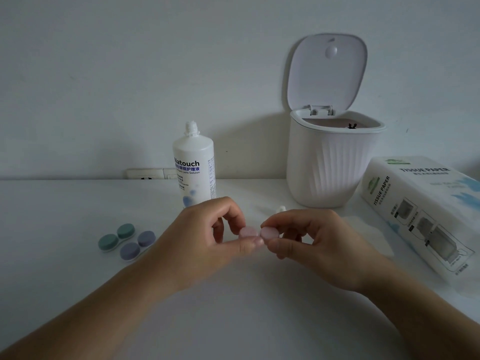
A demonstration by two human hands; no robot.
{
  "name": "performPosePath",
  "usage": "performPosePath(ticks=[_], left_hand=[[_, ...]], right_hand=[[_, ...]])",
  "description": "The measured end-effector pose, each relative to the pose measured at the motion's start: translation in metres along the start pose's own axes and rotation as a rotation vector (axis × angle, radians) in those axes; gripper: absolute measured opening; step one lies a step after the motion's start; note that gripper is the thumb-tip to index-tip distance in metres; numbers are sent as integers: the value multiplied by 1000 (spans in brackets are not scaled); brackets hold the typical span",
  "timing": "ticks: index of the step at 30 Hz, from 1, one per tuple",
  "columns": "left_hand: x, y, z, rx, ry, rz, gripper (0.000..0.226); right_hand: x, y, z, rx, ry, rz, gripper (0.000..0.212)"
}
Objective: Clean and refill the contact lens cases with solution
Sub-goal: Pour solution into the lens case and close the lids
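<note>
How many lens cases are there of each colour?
Green case: 1
Purple case: 1
Pink case, held in left hand and right hand: 1
Total: 3

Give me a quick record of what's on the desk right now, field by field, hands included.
left hand: pinches the left end of the pink lens case
right hand: pinches the right end of the same case
pink lens case: both caps on, held above the table
green lens case: capped, on the table, left
purple lens case: capped, beside the green one
solution bottle: upright, cap off
small bin: lid open
tissue pack: lying at right
</note>
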State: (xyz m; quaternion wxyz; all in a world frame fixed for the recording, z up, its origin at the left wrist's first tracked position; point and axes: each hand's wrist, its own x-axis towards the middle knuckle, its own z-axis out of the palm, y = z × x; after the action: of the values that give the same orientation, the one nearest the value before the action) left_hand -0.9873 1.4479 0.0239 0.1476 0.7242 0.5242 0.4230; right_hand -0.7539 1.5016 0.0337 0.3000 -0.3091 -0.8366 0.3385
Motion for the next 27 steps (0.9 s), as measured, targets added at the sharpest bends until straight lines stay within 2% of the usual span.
performPosePath(ticks=[3, 5, 8, 12, 15, 19, 23, 27], left_hand=[[1, 3, 0, 10, -16, 35, 19], [0, 5, 0, -5, -62, 46, 24], [-1, 3, -1, 29, -42, 27, 33], [-1, 0, -1, 77, -13, 35, 31], [-1, 1, -2, 76, -50, 45, 22], [0, 4, -2, 61, -29, 33, 40], [-1, 3, -1, 53, -11, -1, 32], [0, 3, 0, -56, -78, -25, 27]], right_hand=[[0, 0, 0, 4, 1, 4, 12], [0, 0, 0, 11, 4, 2, 12], [0, 1, 0, 4, 3, 6, 14], [0, 1, 1, 16, 6, 3, 18], [0, 0, 1, 24, 7, 0, 15], [0, -1, 1, 20, 5, -12, 15], [0, -1, 1, 3, 10, -8, 17], [-1, -2, 2, 20, -7, 13, 16]])
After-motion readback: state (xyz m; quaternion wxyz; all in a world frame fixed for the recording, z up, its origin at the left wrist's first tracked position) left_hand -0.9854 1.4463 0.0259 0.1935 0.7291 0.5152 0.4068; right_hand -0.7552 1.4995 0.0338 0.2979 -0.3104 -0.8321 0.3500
